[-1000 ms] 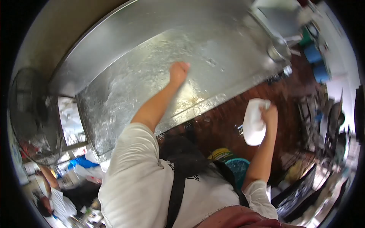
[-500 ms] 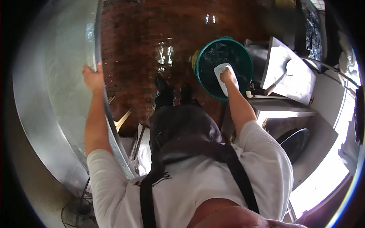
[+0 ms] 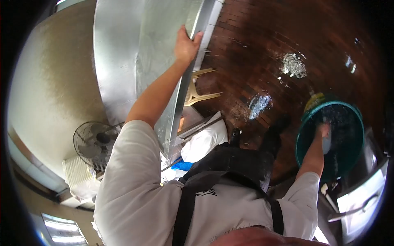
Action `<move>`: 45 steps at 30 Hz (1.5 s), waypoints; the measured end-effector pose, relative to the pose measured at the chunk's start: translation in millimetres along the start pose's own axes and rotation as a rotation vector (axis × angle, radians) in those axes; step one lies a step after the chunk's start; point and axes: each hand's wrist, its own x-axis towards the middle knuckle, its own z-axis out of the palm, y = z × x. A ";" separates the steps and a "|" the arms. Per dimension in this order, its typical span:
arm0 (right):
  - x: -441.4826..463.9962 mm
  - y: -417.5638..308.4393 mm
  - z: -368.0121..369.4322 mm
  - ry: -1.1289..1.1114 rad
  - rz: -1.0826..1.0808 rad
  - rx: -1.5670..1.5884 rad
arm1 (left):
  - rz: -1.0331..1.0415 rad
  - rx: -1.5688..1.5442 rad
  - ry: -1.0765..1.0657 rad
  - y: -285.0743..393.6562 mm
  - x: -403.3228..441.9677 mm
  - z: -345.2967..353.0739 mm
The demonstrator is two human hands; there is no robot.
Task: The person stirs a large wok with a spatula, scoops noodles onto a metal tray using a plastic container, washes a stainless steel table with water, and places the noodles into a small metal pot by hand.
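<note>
While the left hand (image 3: 187, 48), fingers spread, rests on the edge of the metal surface (image 3: 164, 37), right hand (image 3: 324, 130): grip pinching one white container (image 3: 327, 145), partly hidden, inside green bucket (image 3: 355, 141). Handling: firm hold, level, clear of the wall, should limit spilling.

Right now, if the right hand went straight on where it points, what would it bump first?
Most likely the water in the green bucket, then its inside wall; the right hand points in there, but depth is hard to tell.
</note>
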 end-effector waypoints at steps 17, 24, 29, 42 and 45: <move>-16.2 56.0 -50.5 -0.101 0.017 0.882 | 0.020 0.011 0.039 -5.2 -1.5 -1.7; -173.4 81.6 -267.8 0.012 -0.239 1.247 | 0.088 -0.022 0.132 -17.6 -5.6 3.7; -300.6 85.1 -428.5 0.169 -0.474 0.899 | 0.022 -0.244 -0.092 -25.7 -6.7 -18.7; -645.2 -217.8 -696.1 0.453 -1.263 0.378 | -0.470 -1.106 0.454 -218.5 -16.3 -140.6; -722.9 -335.2 -712.2 0.512 -1.429 0.242 | -0.486 -0.991 0.632 -302.9 2.4 -183.4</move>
